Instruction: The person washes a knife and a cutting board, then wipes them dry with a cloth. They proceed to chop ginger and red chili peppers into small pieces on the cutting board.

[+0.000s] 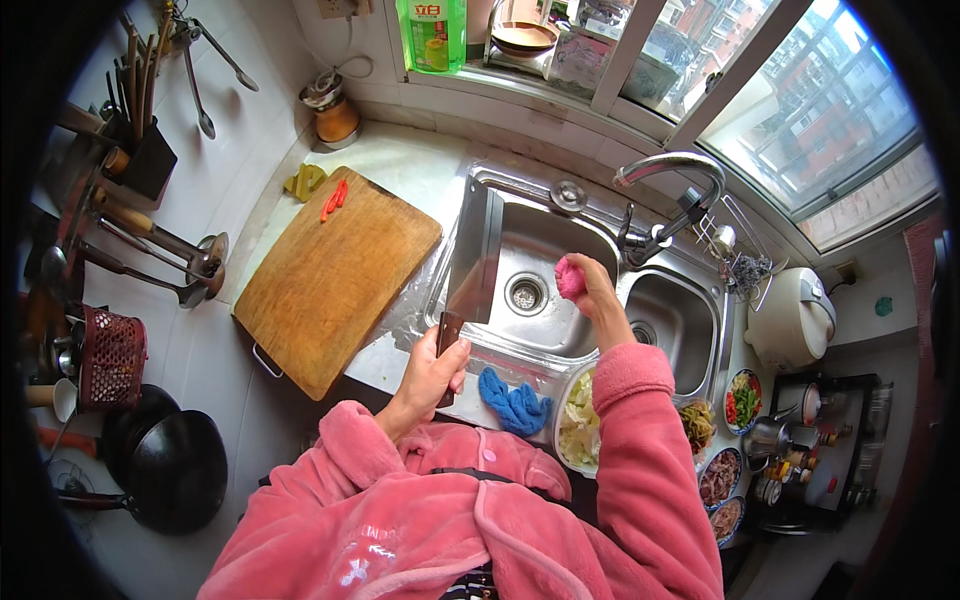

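Note:
My left hand (pixel 431 371) grips the dark wooden handle of a cleaver (pixel 477 255), whose broad blade points away from me over the left rim of the steel sink (pixel 551 322). In my right hand (pixel 595 291) is a bunched pink cloth (pixel 570 278), held above the larger basin, apart from the blade. On the left, a wooden cutting board (pixel 349 277) lies on the counter with red chili peppers (pixel 334 201) near its far corner. A blue cloth (pixel 514 401) rests at the counter's front edge, beside a white bowl of chopped pale green leaves (pixel 580 424).
A chrome faucet (pixel 667 169) arches behind the sink. Plates of cut peppers (pixel 743 401) and sliced meat (pixel 720 478) stand at right, near a kettle (pixel 769 439) and rice cooker (pixel 791 319). Woks (pixel 180 472) and ladles (pixel 191 292) hang on the left wall.

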Tool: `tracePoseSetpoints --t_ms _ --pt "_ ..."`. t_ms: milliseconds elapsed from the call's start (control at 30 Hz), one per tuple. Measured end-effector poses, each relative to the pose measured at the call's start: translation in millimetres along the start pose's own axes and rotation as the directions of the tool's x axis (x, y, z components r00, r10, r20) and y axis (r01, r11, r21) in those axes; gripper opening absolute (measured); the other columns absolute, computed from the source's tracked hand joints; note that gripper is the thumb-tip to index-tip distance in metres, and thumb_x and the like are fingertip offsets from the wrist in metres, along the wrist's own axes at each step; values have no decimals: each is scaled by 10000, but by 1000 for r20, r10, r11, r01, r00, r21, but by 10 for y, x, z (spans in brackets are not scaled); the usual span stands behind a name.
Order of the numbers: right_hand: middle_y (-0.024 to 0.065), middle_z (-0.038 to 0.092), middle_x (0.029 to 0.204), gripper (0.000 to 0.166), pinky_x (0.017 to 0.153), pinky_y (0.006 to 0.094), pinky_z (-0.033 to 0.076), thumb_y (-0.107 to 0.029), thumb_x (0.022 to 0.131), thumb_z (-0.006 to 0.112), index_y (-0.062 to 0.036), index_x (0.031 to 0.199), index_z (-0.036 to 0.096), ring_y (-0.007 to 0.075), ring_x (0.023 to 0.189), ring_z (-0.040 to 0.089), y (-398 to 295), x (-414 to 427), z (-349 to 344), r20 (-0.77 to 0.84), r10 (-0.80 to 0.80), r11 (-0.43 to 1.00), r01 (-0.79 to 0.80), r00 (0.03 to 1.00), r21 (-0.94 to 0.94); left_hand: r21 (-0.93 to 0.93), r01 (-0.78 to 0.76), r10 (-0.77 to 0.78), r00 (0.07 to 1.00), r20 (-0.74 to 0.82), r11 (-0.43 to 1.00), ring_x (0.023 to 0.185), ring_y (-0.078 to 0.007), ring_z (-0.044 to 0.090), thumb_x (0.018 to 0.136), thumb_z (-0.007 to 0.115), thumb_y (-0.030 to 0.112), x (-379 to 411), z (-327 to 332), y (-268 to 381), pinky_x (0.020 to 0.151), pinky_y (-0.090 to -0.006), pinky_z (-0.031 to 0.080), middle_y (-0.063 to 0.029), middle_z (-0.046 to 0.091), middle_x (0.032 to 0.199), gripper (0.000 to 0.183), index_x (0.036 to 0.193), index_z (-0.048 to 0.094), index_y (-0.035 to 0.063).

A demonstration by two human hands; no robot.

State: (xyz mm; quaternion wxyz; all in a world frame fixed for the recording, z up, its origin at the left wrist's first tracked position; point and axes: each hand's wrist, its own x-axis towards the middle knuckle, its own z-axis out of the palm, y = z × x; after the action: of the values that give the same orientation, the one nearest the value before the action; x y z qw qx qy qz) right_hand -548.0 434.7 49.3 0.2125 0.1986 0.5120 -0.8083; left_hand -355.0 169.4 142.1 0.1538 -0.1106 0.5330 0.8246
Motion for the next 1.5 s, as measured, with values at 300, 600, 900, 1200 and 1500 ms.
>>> tracePoseSetpoints --t_ms 300,600,900,1200,1500 --pt "129 583 995 235 691 468 595 -149 864 522 -43 1073 539 290 861 631 -237 -382 265 65 54 998 -53 996 -18 -35 41 -41 999 8 999 517 -44 419 987 581 193 33 -200 101 467 -228 382 22 444 704 173 975 433 105" --pt "130 598 1155 514 717 311 573 -38 850 684 -73 1320 479 205 965 636 -494 -778 662 143 -131 905 177 981 -386 -120 81 -70 993 96 989 524 -43 418 985 591 204 38 -486 301 486 -224 388 25 440 710 190 961 425 116" --pt "175 644 1064 313 808 316 555 107 858 542 53 1161 600 235 910 656 -265 -436 382 -121 -152 977 130 981 -171 -230 154 -112 976 187 961 544 -39 424 982 592 207 89 -632 392 496 -218 393 31 436 717 189 958 426 119" --pt "179 623 1071 348 846 311 560 131 843 523 62 1179 580 255 957 661 -379 -705 858 -54 -257 946 240 965 -216 -291 176 -140 980 141 940 538 -32 417 985 581 199 169 -802 349 489 -203 380 24 449 746 163 959 437 126" --pt "158 650 1059 257 881 346 559 76 929 521 37 1168 604 269 1008 675 -1281 -1404 1798 214 -576 797 600 789 -68 -324 198 -152 975 161 925 537 -30 414 993 564 202 299 -895 281 484 -203 369 30 442 727 170 925 430 121"
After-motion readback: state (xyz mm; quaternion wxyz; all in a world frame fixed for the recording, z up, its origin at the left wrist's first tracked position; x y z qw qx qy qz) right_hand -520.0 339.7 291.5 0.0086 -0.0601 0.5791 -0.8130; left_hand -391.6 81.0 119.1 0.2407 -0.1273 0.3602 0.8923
